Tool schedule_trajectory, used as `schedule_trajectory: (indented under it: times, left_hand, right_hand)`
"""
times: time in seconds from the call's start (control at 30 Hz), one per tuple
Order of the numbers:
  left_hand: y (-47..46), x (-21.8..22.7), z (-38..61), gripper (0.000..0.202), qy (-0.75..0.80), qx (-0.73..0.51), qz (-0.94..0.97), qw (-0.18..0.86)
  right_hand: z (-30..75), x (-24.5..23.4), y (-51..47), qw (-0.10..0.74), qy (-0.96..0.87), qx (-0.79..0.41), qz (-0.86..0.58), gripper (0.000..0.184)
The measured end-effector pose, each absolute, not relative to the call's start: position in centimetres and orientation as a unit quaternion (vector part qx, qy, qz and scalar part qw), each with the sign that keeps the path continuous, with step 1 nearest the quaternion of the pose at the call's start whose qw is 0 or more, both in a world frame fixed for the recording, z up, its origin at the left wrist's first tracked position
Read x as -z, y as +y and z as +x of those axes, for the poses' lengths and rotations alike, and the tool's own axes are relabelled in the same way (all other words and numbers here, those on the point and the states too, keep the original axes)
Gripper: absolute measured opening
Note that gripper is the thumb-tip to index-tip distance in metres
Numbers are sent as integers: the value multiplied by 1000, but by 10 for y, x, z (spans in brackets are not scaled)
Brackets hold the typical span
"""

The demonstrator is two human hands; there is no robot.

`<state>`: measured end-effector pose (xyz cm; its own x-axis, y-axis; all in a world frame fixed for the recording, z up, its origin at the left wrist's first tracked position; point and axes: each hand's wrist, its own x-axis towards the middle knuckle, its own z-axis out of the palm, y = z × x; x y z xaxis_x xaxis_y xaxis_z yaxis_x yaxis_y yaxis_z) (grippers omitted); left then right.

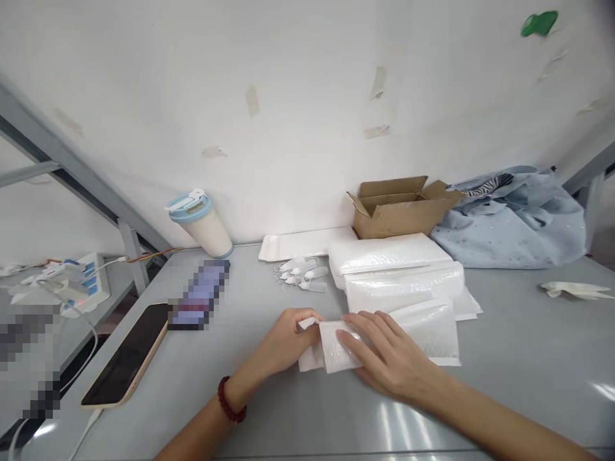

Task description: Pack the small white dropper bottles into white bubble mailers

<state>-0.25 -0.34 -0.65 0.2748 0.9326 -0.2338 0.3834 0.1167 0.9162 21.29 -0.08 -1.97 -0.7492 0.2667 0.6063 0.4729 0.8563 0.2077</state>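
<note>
A small white bubble-wrap bag [337, 353] is between my two hands, low over the grey table. My left hand [288, 339] pinches its left end, with the thumb and fingers closed at the upper edge. Around its right part curl the fingers of my right hand [391, 352], the thumb side hidden behind the bag. Just beyond, a row of flat white bubble-wrap bags [403, 282] lies overlapping. Left of these sits a small cluster of white plastic pieces with thin loops [302, 272]; their exact kind is unclear.
An open cardboard box [394, 218] stands by the wall beside a light blue cloth bag [509, 224]. A lidded tumbler [206, 227] stands back left. A phone [129, 355] and a blurred device [199, 298] lie left, near a power strip [91, 282]. Something white [576, 290] lies far right.
</note>
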Motion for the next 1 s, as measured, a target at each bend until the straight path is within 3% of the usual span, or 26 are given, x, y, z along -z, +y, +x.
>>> schedule_trajectory:
  times: [0.17,0.37,0.5,0.7,0.8,1.0]
  left_hand:
    - [11,1,-21,25,570,-258,637,451]
    - [56,-5,-53,22,650,-323,647,234]
    - [73,10,-53,29,642,-347,663,165]
    - [62,30,-41,21,623,-392,664,133]
    - [56,23,-41,15,620,-414,651,144]
    - [42,-3,-50,23,617,-463,601,209]
  right_hand:
    - [219,18,9,262,-919,138,-258,37]
    - [228,11,14,293,-903,39,-310,43]
    - [225,11,9,295,-903,-11,-313,43]
    - [221,11,3,278,-911,-33,-302,44]
    - [222,11,4,273,-909,-40,-313,42]
    - [224,13,10,291,-893,-49,-339,43]
